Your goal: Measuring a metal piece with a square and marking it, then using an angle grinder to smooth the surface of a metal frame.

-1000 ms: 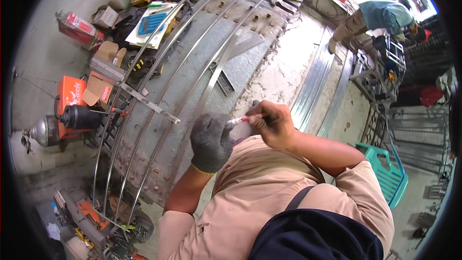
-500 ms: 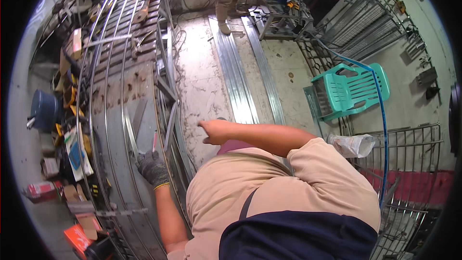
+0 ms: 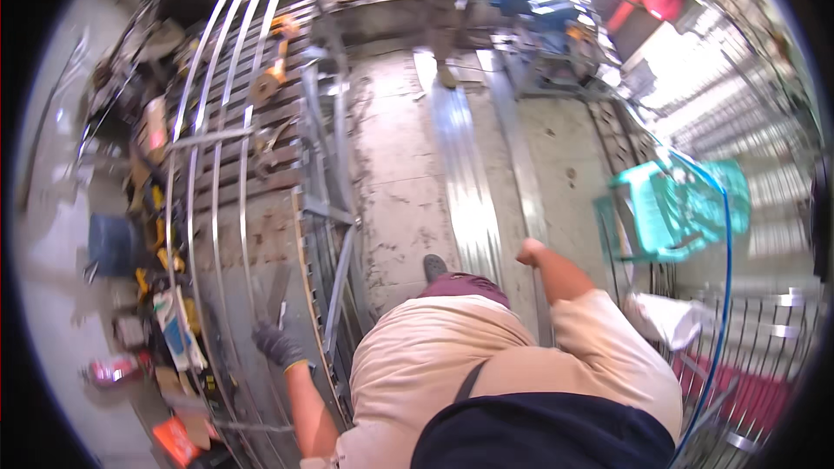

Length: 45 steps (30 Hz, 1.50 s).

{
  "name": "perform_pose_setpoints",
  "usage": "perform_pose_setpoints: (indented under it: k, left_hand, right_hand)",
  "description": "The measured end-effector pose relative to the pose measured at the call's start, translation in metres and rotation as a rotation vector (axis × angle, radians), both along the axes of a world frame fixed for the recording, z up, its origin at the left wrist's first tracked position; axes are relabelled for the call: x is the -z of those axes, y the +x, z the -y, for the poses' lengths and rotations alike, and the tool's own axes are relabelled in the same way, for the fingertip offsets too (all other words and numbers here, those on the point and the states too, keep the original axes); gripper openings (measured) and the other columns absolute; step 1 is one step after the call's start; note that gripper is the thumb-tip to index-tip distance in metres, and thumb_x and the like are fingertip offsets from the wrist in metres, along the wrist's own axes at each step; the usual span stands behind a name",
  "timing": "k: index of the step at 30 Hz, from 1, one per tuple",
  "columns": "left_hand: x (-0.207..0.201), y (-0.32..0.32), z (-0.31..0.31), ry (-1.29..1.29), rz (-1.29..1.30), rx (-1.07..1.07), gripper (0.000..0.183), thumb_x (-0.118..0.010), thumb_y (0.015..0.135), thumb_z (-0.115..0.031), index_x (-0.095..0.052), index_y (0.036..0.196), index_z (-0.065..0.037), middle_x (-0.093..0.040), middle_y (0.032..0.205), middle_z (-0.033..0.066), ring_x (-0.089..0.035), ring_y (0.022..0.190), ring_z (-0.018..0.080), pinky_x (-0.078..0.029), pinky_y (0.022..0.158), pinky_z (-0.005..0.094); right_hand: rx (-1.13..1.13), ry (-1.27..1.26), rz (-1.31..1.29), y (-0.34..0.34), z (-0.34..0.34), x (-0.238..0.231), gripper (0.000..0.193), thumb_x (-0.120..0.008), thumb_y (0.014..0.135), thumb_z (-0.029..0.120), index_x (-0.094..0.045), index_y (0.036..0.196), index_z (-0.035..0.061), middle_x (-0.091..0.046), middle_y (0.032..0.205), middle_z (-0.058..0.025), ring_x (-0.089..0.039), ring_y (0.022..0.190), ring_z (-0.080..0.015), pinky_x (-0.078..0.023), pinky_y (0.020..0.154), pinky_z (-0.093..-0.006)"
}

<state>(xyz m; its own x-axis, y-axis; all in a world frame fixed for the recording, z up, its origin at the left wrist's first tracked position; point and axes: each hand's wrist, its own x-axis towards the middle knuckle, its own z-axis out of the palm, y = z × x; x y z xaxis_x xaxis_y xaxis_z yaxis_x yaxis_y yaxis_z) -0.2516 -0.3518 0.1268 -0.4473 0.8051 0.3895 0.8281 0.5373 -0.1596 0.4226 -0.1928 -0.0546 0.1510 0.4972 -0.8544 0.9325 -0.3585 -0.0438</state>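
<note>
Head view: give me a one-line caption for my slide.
Workshop from above: gloved left hand near long metal rods, bare right hand held out, teal plastic chair at right.

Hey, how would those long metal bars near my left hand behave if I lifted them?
The bars would probably flex, being thin for their length. They'd likely move together, since a crosspiece seems to tie them. Their shiny, smooth-looking surface may be slippery to grip.
</note>
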Motion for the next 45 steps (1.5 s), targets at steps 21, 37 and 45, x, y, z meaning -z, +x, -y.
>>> perform_pose_setpoints:
  k: [21,37,45]
  left_hand:
    - [-0.029,0.084,-0.199,-0.077,0.365,0.335,0.051,-0.071,0.089,-0.034,-0.062,0.132,-0.006,-0.061,0.128,0.0223,-0.055,0.121,0.0438,-0.041,0.106,0.0580]
    - [-0.005,0.030,-0.349,0.093,0.567,0.619,0.026,-0.069,0.089,-0.025,-0.072,0.108,-0.008,-0.072,0.106,0.0128,-0.069,0.102,0.0322,-0.055,0.091,0.0462]
    - [-0.030,0.010,-0.346,0.244,0.595,0.349,0.021,-0.070,0.091,-0.020,-0.073,0.109,-0.010,-0.072,0.109,0.0111,-0.071,0.100,0.0305,-0.058,0.084,0.0453]
  right_hand:
    - [-0.099,0.282,-0.437,-0.106,-0.176,0.012,0.053,-0.082,0.087,0.035,-0.073,0.121,-0.0048,-0.077,0.104,-0.0263,-0.076,0.098,-0.0372,-0.059,0.090,-0.0427]
    - [-0.783,0.143,-0.221,-0.226,-0.417,-0.098,0.069,-0.085,0.078,0.046,-0.070,0.128,0.0005,-0.079,0.096,-0.0233,-0.075,0.106,-0.0371,-0.058,0.092,-0.0427]
    - [-0.931,0.359,-0.578,-0.368,-0.525,-0.150,0.056,-0.080,0.088,0.020,-0.060,0.136,0.0019,-0.075,0.110,-0.0246,-0.072,0.102,-0.0421,-0.057,0.090,-0.0474]
